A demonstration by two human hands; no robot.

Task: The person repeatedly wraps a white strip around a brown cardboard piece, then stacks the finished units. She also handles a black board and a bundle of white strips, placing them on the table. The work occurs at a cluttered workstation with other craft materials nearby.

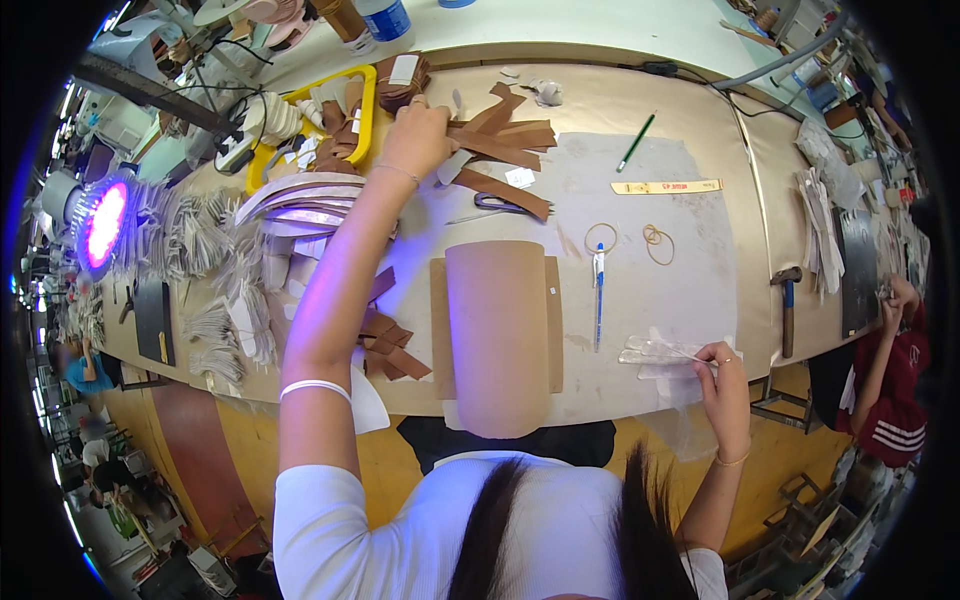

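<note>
My left hand [420, 138] reaches to the back of the table, fingers curled down at the near edge of a bundle of brown leather pieces [390, 88] with a white label. What its fingers grip is hidden. Brown leather strips [505, 140] fan out to its right. At the front right, my right hand [724, 385] is closed in a pinch on the end of a pale translucent strip [655, 352], which lies on the table with similar strips. Between my arms stands a tan curved form [497, 335] like a half cylinder, on a flat brown board [555, 345].
A yellow basket [368, 115] of leather pieces stands at the back left. Scissors [500, 203], a blue pen [599, 300], rubber bands [657, 243], a ruler [665, 187] and a green pencil [636, 143] lie mid-table. A hammer [788, 310] and a co-worker [890, 380] are at the right.
</note>
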